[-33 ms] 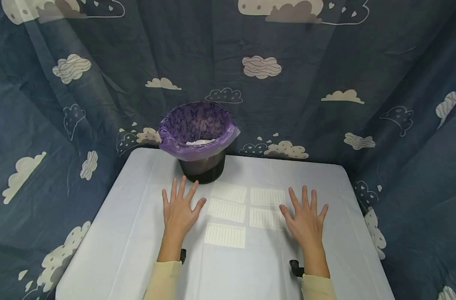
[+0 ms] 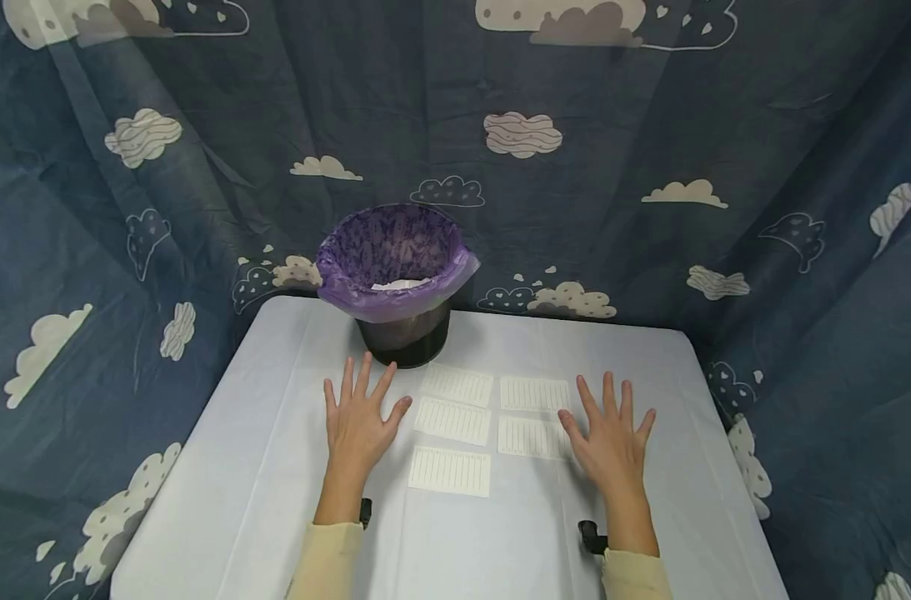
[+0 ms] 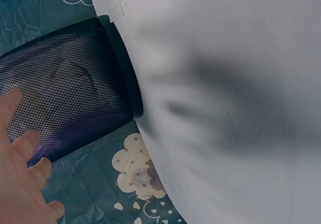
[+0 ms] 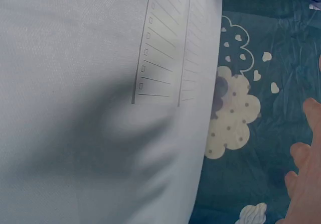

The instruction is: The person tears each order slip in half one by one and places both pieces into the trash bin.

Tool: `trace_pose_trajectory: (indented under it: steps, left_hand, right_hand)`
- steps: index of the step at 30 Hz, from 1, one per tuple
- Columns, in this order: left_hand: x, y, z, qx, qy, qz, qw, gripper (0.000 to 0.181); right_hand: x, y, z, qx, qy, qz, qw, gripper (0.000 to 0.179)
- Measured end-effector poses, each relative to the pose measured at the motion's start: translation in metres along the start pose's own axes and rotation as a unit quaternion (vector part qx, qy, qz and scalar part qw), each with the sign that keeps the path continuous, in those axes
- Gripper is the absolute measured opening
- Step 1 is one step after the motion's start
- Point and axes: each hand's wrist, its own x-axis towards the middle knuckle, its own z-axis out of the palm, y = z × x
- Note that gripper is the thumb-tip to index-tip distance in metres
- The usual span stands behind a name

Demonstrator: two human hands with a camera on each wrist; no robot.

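Note:
My left hand (image 2: 359,429) is held over the table with its fingers spread, in front of the bin and left of the paper sheets. On the other side, my right hand (image 2: 613,446) is spread the same way, its thumb overlapping the edge of a ruled sheet (image 2: 532,437) in the head view. Both hands are empty, and their shadows fall on the cloth. Several small white sheets lie flat between them, three in a left column with the nearest sheet (image 2: 450,471) lowest. In the right wrist view, a sheet (image 4: 158,48) shows small boxes beside ruled lines.
A black mesh bin (image 2: 406,333) with a purple liner (image 2: 395,304) stands at the table's back edge, left of middle. White paper (image 2: 401,284) shows inside it. White cloth covers the table (image 2: 493,550). A dark blue cloud-patterned curtain (image 2: 575,233) hangs behind and at both sides.

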Motion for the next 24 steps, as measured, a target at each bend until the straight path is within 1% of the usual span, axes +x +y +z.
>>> trace_pose_trajectory:
  steps: [6,11,17,21,24]
  left_hand:
    - [-0.001,0.002,-0.002,-0.005,-0.007,-0.001,1.0,0.068]
    - [-0.004,0.007,-0.005,-0.011,-0.005,0.01,0.9999,0.068]
    - [-0.007,0.011,-0.004,-0.011,-0.005,0.017,0.9998,0.068]
    - [-0.009,0.015,-0.002,-0.014,-0.011,0.032,0.9993,0.069]
    - [-0.012,0.019,-0.002,-0.026,-0.005,0.049,0.9984,0.07]
  right_hand:
    - [-0.003,-0.004,-0.002,0.008,0.006,0.001,0.9999,0.075]
    - [-0.004,-0.014,-0.004,0.011,0.008,-0.003,0.9999,0.074]
    - [-0.006,-0.023,-0.005,0.012,0.01,-0.007,0.9999,0.073]
    - [-0.009,-0.026,-0.003,0.009,0.017,-0.013,0.9997,0.072]
    - [-0.013,-0.029,0.0,0.007,0.039,-0.028,0.9988,0.071]
